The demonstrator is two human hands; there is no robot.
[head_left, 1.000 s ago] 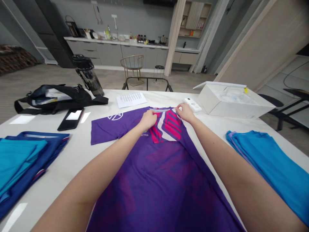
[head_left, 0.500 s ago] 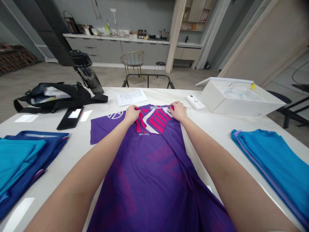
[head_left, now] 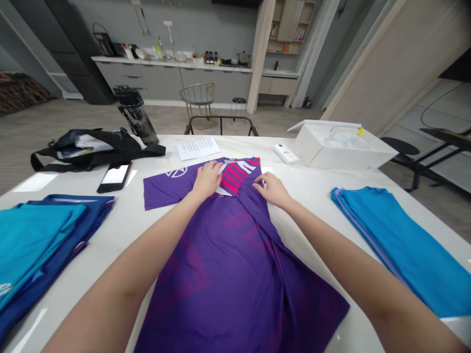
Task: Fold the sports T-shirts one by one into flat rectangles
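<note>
- Our right hand (head_left: 274, 189) has come back from the collar corner it pinched half a second ago and now lies open, fingers loosely spread, on the folded right edge of the jersey (head_left: 235, 264); it grips nothing.
- Our left hand (head_left: 208, 177) has dropped from the collar too and rests flat, palm down, where the pink-and-white panel meets the purple; we see no pinch there either.
- We read that shift as the end of squaring the neckline and the start of pressing the fold flat; the right side is turned in, the left sleeve is not.
- That jersey lies in the middle of the table (head_left: 324, 191), straight before us, collar at the far end, hem running out of view near us. It is purple with darker magenta shapes, a pink-and-white striped panel below the collar and a white emblem on the spread left sleeve. A long crease runs down its right side.
- Beyond the collar lies a sheet of paper (head_left: 197, 147), and to its right a small white remote (head_left: 285, 153) and a white box (head_left: 344, 147).
- Far left of the jersey we see a phone (head_left: 114, 176), a black bag (head_left: 95, 148) and a dark bottle (head_left: 135, 113).
- A blue pile (head_left: 37, 245) sits at our left, a blue shirt (head_left: 397, 240) at our right, both well apart from the jersey.
</note>
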